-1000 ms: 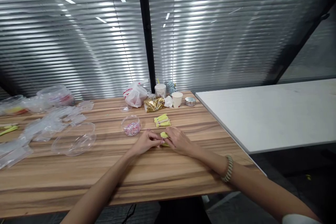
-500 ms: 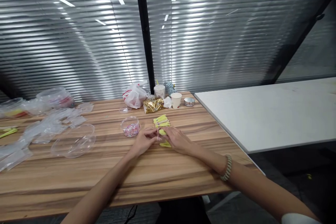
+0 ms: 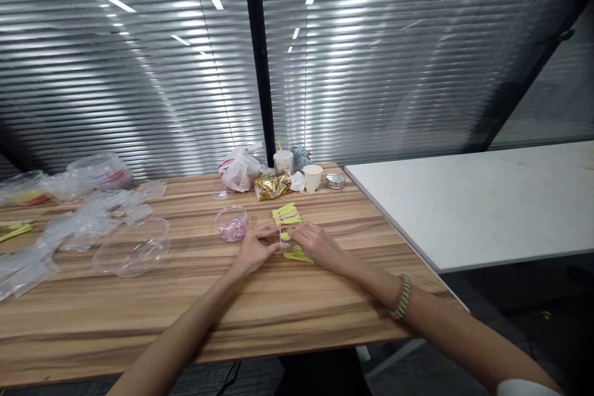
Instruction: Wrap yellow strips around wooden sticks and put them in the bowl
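Bowl: a small clear bowl [image 3: 231, 223] is sitting just left of the hands, holding a heap of tiny pink and white bands [image 3: 232, 231].
Other containers: a clear plastic tub [image 3: 132, 249] is lying lower left, and two paper cups [image 3: 312, 177] and a small tin [image 3: 335, 181] are standing toward the back. A white plastic bag [image 3: 240, 169] and a gold pouch [image 3: 272, 185] are sitting near them.
Hands: the left hand [image 3: 254, 250] and right hand [image 3: 315, 245] are reaching in toward each other at mid-table, fingers nearly meeting.
Grip: both are working around a thin pale strand [image 3: 280, 237], but I can't tell if they're actually clenching it.
Yellow stuff: a small yellow piece [image 3: 286, 236] is sitting right by the right fingers [image 3: 293, 232], loose yellow strips [image 3: 297, 255] are lying just below, and a yellow bundle [image 3: 286, 215] is lying just above.
Surface: a wood-grain table [image 3: 278, 315] is running across the frame, with loose plastic bags [image 3: 78, 223] spreading over its left end.
Room: a white table [image 3: 468, 204] is sitting at right, and slatted blinds [image 3: 139, 74] are hanging behind glass, reflecting ceiling lights.
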### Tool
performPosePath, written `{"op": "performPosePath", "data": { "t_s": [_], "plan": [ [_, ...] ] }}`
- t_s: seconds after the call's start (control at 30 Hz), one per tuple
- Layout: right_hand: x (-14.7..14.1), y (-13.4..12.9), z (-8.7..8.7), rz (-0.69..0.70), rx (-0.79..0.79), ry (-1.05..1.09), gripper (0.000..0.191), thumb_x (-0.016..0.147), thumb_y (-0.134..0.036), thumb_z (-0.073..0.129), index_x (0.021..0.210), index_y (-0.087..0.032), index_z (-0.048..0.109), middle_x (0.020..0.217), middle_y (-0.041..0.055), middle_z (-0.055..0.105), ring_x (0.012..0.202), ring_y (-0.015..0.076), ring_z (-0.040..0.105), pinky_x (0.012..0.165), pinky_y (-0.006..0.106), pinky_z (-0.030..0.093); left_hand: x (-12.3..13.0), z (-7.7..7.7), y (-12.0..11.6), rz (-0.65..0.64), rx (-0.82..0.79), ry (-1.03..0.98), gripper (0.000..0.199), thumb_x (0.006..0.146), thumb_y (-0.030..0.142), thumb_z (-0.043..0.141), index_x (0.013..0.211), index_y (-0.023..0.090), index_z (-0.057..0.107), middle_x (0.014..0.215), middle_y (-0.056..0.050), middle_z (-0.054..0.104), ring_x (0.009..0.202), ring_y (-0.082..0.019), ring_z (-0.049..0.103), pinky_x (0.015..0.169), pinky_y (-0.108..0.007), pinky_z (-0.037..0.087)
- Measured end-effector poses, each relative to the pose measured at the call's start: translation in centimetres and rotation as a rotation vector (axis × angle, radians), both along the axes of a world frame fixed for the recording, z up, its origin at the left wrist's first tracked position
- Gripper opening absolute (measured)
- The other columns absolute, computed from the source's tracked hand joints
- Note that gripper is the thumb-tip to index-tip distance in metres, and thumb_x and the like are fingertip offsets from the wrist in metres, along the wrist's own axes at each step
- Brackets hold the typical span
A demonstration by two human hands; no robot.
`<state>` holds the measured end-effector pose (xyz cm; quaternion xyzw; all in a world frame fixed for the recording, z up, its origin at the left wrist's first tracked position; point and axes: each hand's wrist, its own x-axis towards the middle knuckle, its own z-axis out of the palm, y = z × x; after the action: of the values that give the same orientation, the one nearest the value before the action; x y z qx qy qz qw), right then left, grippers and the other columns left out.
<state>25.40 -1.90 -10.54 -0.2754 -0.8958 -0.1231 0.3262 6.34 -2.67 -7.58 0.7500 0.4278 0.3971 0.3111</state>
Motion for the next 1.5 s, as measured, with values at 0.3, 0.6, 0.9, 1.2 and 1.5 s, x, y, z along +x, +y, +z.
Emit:
{"op": "performPosePath", "data": {
  "t_s": [0.3, 0.6, 0.9, 1.2, 1.5],
  "plan": [
    [0.1, -0.3, 0.7, -0.056, 0.207, -0.097, 0.018, 0.087, -0.020, 0.041, 0.102, -0.015, 0.051, 0.075, 0.0030, 0.058, 0.071, 0.0112, 0.052, 0.068, 0.025, 0.036, 0.3, -0.2, -0.1, 0.028, 0.038, 0.037, 0.030, 0.062, 0.030, 0.071, 0.088, 0.016, 0.070, 0.092, -0.009, 0.067, 0.086, -0.020, 0.061, 0.078, -0.031, 0.048],
    [-0.4, -0.6, 0.8, -0.019, 0.265, -0.002, 0.015, 0.087, -0.022, 0.043, 0.094, -0.013, 0.052, 0.075, 0.0019, 0.060, 0.069, 0.0099, 0.053, 0.069, 0.024, 0.036, 0.5, 0.3, -0.3, 0.016, 0.043, 0.053, 0.023, 0.062, 0.029, 0.071, 0.082, 0.017, 0.071, 0.087, -0.008, 0.068, 0.082, -0.019, 0.060, 0.075, -0.030, 0.046],
    [-0.4, -0.2, -0.3, -0.144, 0.114, 0.066, 0.008, 0.084, -0.018, 0.046, 0.083, -0.017, 0.053, 0.067, -0.0007, 0.058, 0.064, 0.0100, 0.052, 0.067, 0.024, 0.035, 1.0, 0.4, -0.5, -0.046, -0.005, 0.093, 0.024, 0.075, 0.036, 0.058, 0.067, 0.015, 0.068, 0.068, -0.005, 0.065, 0.066, -0.015, 0.057, 0.061, -0.025, 0.042],
    [-0.5, -0.3, 0.0, -0.332, -0.135, 0.119, 0.014, 0.085, -0.021, 0.043, 0.085, -0.018, 0.057, 0.071, 0.0007, 0.061, 0.064, 0.0109, 0.053, 0.061, 0.021, 0.030, 1.4, 1.1, -1.8, -0.103, 0.234, 0.061, 0.022, 0.080, 0.028, 0.053, 0.070, 0.014, 0.067, 0.073, -0.007, 0.063, 0.077, -0.017, 0.055, 0.074, -0.030, 0.043],
    [-0.6, -0.7, 0.1, -0.333, -0.183, 0.217, 0.023, 0.088, -0.027, 0.039, 0.081, -0.016, 0.059, 0.065, 0.0015, 0.060, 0.058, 0.0088, 0.051, 0.058, 0.019, 0.031, 1.3, 1.2, -1.4, -0.269, -0.234, -0.142, 0.027, 0.078, 0.039, 0.054, 0.074, 0.013, 0.063, 0.077, -0.005, 0.061, 0.077, -0.015, 0.056, 0.076, -0.028, 0.044]
  ]
}}
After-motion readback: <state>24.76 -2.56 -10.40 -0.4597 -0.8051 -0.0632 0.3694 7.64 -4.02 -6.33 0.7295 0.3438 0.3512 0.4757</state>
